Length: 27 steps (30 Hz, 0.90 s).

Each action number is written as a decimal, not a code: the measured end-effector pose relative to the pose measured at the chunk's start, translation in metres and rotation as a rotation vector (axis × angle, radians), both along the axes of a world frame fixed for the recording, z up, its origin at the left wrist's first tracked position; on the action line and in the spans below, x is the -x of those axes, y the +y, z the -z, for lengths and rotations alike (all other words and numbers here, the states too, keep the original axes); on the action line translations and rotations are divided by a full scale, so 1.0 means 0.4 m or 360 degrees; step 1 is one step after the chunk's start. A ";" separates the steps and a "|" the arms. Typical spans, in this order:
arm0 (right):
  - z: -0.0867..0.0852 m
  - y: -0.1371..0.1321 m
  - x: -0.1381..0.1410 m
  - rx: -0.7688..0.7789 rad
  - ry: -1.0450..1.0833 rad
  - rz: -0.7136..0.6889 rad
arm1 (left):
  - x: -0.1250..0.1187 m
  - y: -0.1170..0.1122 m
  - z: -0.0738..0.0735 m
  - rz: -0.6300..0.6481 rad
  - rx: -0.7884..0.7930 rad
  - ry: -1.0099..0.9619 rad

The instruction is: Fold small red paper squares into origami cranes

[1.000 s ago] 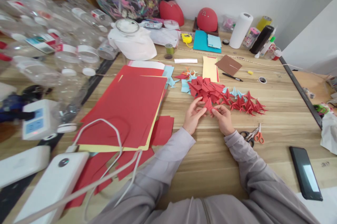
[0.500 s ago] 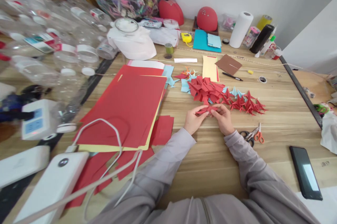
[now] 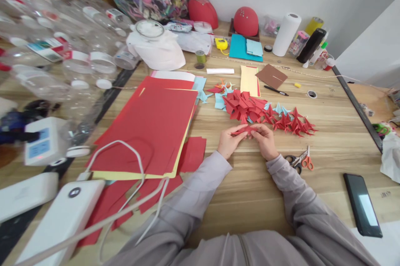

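Between my two hands is a small piece of folded red paper (image 3: 248, 130), pinched at both ends; the fingers cover much of it. My left hand (image 3: 230, 141) grips its left side and my right hand (image 3: 264, 141) its right side, fingertips nearly meeting. Just beyond them lies a heap of folded red paper pieces (image 3: 243, 105). Red paper cranes (image 3: 295, 122) stretch to the right of the heap, with a few light blue ones (image 3: 279, 109) behind. Two pairs of scissors (image 3: 300, 159) rest right of my right hand.
Large red sheets (image 3: 150, 128) lie stacked at left, with smaller red squares (image 3: 193, 155) beside them. A white power bank (image 3: 62, 224) with a cable sits front left, plastic bottles (image 3: 78, 63) behind it. A phone (image 3: 362, 203) lies front right. A black pen (image 3: 276, 90) lies farther back.
The folded paper looks flatter and narrower between my fingers than before. Both hands stay in almost the same place.
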State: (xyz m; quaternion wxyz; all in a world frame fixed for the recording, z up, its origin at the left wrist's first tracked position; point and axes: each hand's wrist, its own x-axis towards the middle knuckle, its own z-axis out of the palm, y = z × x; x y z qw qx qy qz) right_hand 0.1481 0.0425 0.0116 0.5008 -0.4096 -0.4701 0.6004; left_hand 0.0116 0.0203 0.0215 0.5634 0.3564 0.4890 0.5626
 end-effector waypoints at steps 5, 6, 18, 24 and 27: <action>-0.002 -0.001 0.000 0.0026 -0.0004 -0.0001 | 0.003 0.002 0.003 0.0022 -0.0033 0.0064; -0.004 -0.001 0.001 0.0037 0.0006 0.0000 | 0.004 0.003 0.004 0.0018 -0.0042 0.0070; -0.001 0.000 -0.001 0.0089 0.0029 -0.0040 | 0.003 0.002 0.003 -0.0056 -0.0017 0.0175; -0.001 0.001 -0.004 0.0038 -0.0032 -0.0015 | 0.007 0.004 0.017 -0.0072 -0.0012 0.0227; -0.006 -0.001 -0.003 0.0072 -0.0019 -0.0018 | 0.009 0.005 0.020 -0.0107 0.0001 0.0231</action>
